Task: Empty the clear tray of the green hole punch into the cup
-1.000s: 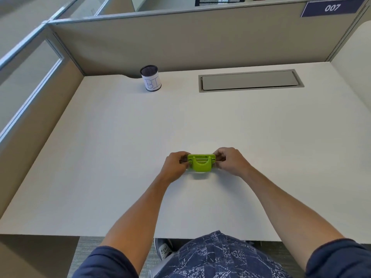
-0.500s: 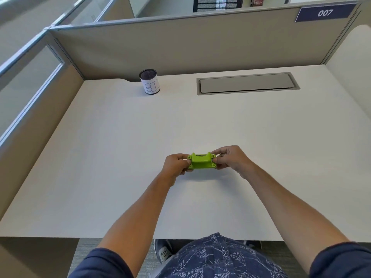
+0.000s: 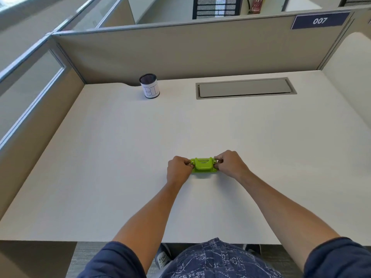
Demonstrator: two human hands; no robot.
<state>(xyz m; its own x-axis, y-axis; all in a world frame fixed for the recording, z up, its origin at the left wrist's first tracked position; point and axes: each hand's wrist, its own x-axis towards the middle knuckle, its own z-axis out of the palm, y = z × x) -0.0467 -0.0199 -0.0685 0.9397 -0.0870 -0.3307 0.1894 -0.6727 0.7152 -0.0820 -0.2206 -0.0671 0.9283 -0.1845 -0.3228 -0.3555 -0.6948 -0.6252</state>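
**deskjockey:** so where's everything sitting, left to right?

**punchfan:** Using the green hole punch point(image 3: 203, 165) as the anchor: way off to its far left, up by the back partition, there's the cup point(image 3: 149, 86), dark mesh with a white paper label, standing upright and well apart from the punch. Then right at the punch's left end you've got the left hand point(image 3: 178, 171), grip curled and pinching that end, thumb and fingers pressed onto it.

**deskjockey:** and the punch itself?

**punchfan:** Middle of the pale counter point(image 3: 100, 167), toward the near edge, sitting between both hands. Can't tell if it's resting on the surface or lifted a hair. The clear tray isn't something I can make out from this angle, the green body is all that shows.

**deskjockey:** right side?

**punchfan:** Right hand point(image 3: 230, 164) on the punch's right end, same deal, grip pinching it tight. Further back and right of the punch there's a gray cable flap point(image 3: 245, 89) set into the counter, and above that a "007" sign point(image 3: 319, 21) on the partition.
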